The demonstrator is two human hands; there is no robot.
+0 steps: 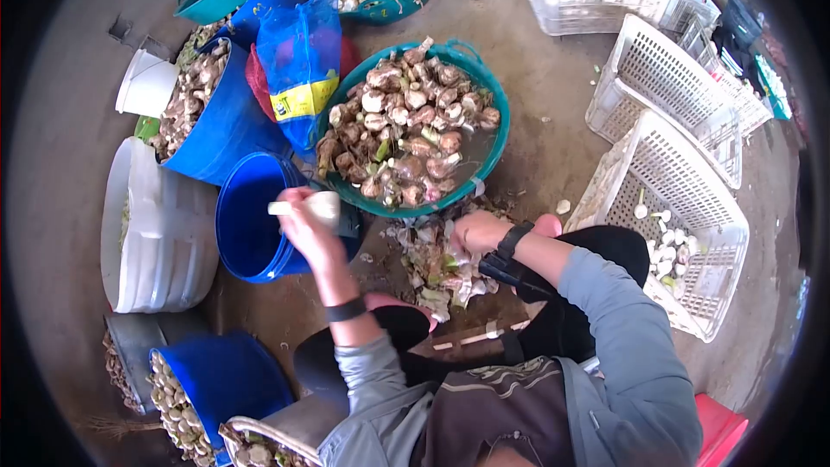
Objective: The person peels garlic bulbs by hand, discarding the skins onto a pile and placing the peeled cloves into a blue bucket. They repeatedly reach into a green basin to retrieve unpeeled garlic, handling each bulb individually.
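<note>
My left hand (313,232) is closed around a pale, peeled garlic bulb (325,207) with a short stem stub, held above the rim of a blue bucket (232,238). My right hand (481,232) is curled low over a heap of garlic skins (445,272) on the floor; what its fingers hold, if anything, is hidden. Just ahead stands a round green tub (494,151) with unpeeled, dirt-brown garlic bulbs (406,112) and some water in it.
At right, a white crate (731,246) holds several clean garlic bulbs (670,251), with another white crate (640,43) behind it. A tilted blue barrel (229,134) of dirty garlic and a white barrel (164,242) stand at left. My knees flank the skins.
</note>
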